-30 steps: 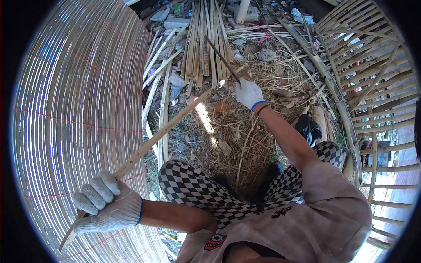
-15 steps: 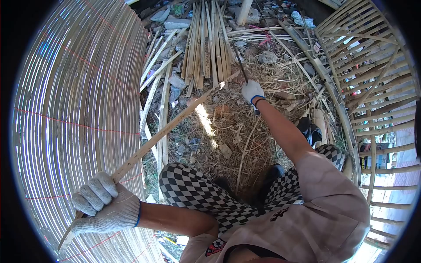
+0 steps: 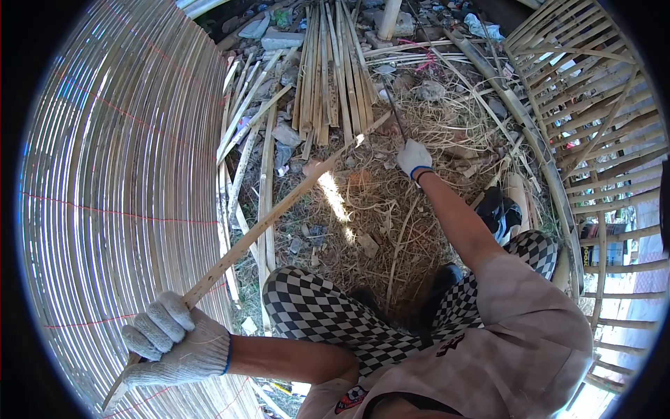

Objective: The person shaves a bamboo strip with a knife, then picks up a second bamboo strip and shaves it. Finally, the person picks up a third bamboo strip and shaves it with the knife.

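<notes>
My left hand (image 3: 185, 341), in a knitted white glove with a blue cuff, is closed around the lower end of a long bamboo strip (image 3: 262, 224). The strip slants up to the right across the ground, and a short end of it sticks out below my fist. Also gloved, my right hand (image 3: 415, 158) is closed on a knife with a long, thin dark blade (image 3: 394, 109) that points up and away from me. The blade passes close beside the strip's far tip. My fingers hide the knife's handle.
A tall screen of bamboo slats (image 3: 132, 174) tied with red string stands at left. Several cut strips (image 3: 328, 77) lie ahead. Shavings (image 3: 453, 126) and stones litter the ground. A bamboo pole (image 3: 520, 112) and a lattice panel (image 3: 593, 133) are at right.
My right hand and the knife sit slightly lower and further right in view. My left hand keeps hold of the strip, and the whole view has shifted a little.
</notes>
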Available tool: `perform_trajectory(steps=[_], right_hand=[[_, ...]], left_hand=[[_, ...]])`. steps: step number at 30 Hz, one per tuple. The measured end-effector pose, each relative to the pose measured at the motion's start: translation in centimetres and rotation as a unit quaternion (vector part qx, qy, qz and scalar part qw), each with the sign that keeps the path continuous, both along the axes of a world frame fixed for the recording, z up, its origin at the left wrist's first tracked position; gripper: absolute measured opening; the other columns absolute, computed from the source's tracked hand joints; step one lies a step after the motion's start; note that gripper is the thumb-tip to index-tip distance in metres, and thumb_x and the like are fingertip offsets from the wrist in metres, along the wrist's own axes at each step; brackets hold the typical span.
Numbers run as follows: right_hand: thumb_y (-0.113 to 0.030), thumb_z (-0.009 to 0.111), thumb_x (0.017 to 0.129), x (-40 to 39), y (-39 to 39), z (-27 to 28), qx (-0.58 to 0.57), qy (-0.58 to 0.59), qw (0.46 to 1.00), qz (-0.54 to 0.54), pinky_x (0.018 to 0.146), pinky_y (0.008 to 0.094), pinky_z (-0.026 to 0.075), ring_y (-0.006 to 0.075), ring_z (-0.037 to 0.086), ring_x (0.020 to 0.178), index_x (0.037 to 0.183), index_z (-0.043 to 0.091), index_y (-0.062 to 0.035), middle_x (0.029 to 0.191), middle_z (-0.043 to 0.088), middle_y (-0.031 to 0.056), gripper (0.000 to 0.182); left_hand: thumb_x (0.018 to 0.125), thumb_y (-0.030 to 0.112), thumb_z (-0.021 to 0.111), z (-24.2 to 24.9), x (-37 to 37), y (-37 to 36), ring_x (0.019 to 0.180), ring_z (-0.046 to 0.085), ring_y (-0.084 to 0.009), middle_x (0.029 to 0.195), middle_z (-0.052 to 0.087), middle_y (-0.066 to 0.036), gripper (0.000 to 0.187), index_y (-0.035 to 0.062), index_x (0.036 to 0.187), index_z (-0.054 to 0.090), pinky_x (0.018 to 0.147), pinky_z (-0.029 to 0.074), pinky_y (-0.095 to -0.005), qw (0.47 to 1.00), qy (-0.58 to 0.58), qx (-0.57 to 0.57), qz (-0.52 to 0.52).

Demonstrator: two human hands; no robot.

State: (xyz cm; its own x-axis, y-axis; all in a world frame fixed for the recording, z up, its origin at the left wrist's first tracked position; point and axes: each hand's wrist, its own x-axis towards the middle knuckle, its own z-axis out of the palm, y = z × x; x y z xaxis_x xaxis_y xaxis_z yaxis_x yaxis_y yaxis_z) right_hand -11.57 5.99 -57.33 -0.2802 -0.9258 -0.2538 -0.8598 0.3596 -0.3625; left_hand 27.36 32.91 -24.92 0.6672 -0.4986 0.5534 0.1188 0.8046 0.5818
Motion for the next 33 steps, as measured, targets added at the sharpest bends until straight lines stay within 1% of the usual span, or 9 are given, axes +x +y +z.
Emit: perform_trajectory(steps=[2, 5, 14, 17, 21, 23, 28, 31, 33], right_hand=[[-0.027, 0.056, 0.095, -0.4, -1.7, -0.4, 0.060, 0.059, 0.992, 0.097, 0.094, 0.0488, 0.056, 0.0398, 0.071, 0.109, 0.110, 0.074, 0.0050, 0.115, 0.071, 0.0303, 0.040], [-0.029, 0.052, 0.098, -1.3, -2.7, 1.5, 0.105, -0.140, 0.982, -0.066, 0.088, 0.0475, 0.057, 0.0418, 0.072, 0.101, 0.108, 0.072, 0.0080, 0.104, 0.073, 0.0291, 0.043], [-0.042, 0.051, 0.100, -4.7, 5.7, -2.7, 0.094, -0.089, 0.989, 0.078, 0.087, 0.0465, 0.058, 0.0378, 0.073, 0.092, 0.125, 0.066, -0.0034, 0.108, 0.073, 0.0262, 0.049], [-0.048, 0.053, 0.095, -4.7, 7.8, 4.1, 0.130, 0.046, 0.983, 0.121, 0.103, 0.0474, 0.050, 0.0420, 0.062, 0.123, 0.130, 0.063, 0.0012, 0.127, 0.066, 0.0305, 0.061], [-0.053, 0.061, 0.094, -6.9, 6.1, 13.1, 0.048, -0.014, 0.987, 0.151, 0.104, 0.0459, 0.051, 0.0436, 0.065, 0.117, 0.136, 0.059, 0.0006, 0.126, 0.067, 0.0290, 0.068], [-0.054, 0.062, 0.097, -8.2, 5.6, 15.6, -0.106, -0.022, 0.965, 0.238, 0.072, 0.0418, 0.061, 0.0329, 0.075, 0.082, 0.146, 0.050, -0.0023, 0.117, 0.071, 0.0243, 0.072], [-0.068, 0.054, 0.098, -7.9, 10.1, 24.3, 0.053, -0.636, 0.760, 0.124, 0.060, 0.0351, 0.060, 0.0217, 0.071, 0.069, 0.145, 0.051, -0.0043, 0.107, 0.074, 0.0151, 0.079], [-0.064, 0.054, 0.100, -8.9, 11.2, 24.3, -0.037, -0.677, 0.735, -0.011, 0.055, 0.0333, 0.057, 0.0175, 0.068, 0.065, 0.145, 0.051, -0.0061, 0.096, 0.074, 0.0132, 0.073], [-0.050, 0.054, 0.106, -10.0, 11.8, 24.1, -0.130, -0.743, 0.654, 0.050, 0.053, 0.0306, 0.053, 0.0163, 0.066, 0.064, 0.131, 0.057, -0.0097, 0.088, 0.071, 0.0102, 0.048]], left_hand=[[0.106, 0.068, 0.028, 0.2, -0.3, -0.5, 0.039, 0.016, -0.0053, 0.048, 0.021, 0.007, 0.062, 0.0227, 0.064, 0.030, 0.034, 0.022, -0.0242, 1.000, -0.008, -0.006, 0.014], [0.106, 0.069, 0.026, 0.2, -0.2, -0.6, 0.039, 0.016, -0.0044, 0.048, 0.021, 0.007, 0.063, 0.0230, 0.064, 0.029, 0.033, 0.020, -0.0242, 1.000, 0.009, -0.017, 0.005], [0.101, 0.077, 0.025, 0.6, 0.8, 0.3, 0.040, 0.015, -0.0051, 0.049, 0.020, 0.007, 0.067, 0.0228, 0.061, 0.026, 0.033, 0.019, -0.0240, 0.995, 0.075, -0.048, 0.049], [0.100, 0.078, 0.027, 1.7, 0.6, 2.0, 0.040, 0.015, -0.0058, 0.049, 0.020, 0.007, 0.067, 0.0228, 0.061, 0.026, 0.033, 0.019, -0.0244, 0.990, 0.080, -0.085, 0.083], [0.100, 0.078, 0.025, 2.3, -0.2, 2.4, 0.042, 0.016, -0.0058, 0.049, 0.020, 0.008, 0.067, 0.0234, 0.061, 0.025, 0.035, 0.018, -0.0251, 0.979, 0.151, -0.121, 0.067], [0.100, 0.078, 0.024, 1.6, -0.4, 1.5, 0.043, 0.015, -0.0066, 0.050, 0.019, 0.008, 0.067, 0.0236, 0.060, 0.024, 0.036, 0.016, -0.0266, 0.968, 0.155, -0.179, -0.079], [0.101, 0.077, 0.023, 1.1, -4.8, -2.5, 0.045, 0.014, -0.0097, 0.052, 0.016, 0.007, 0.069, 0.0216, 0.059, 0.023, 0.041, 0.015, -0.0287, 0.931, 0.223, -0.183, -0.222], [0.101, 0.075, 0.023, -0.2, -7.2, -4.8, 0.048, 0.014, -0.0107, 0.053, 0.013, 0.007, 0.066, 0.0218, 0.062, 0.022, 0.044, 0.017, -0.0311, 0.921, 0.307, -0.116, -0.208], [0.103, 0.071, 0.033, -3.6, -7.7, -6.8, 0.054, 0.044, -0.0136, 0.061, 0.042, 0.001, 0.068, 0.0129, 0.069, 0.043, 0.054, 0.041, -0.0317, 0.943, 0.249, -0.032, -0.216]])
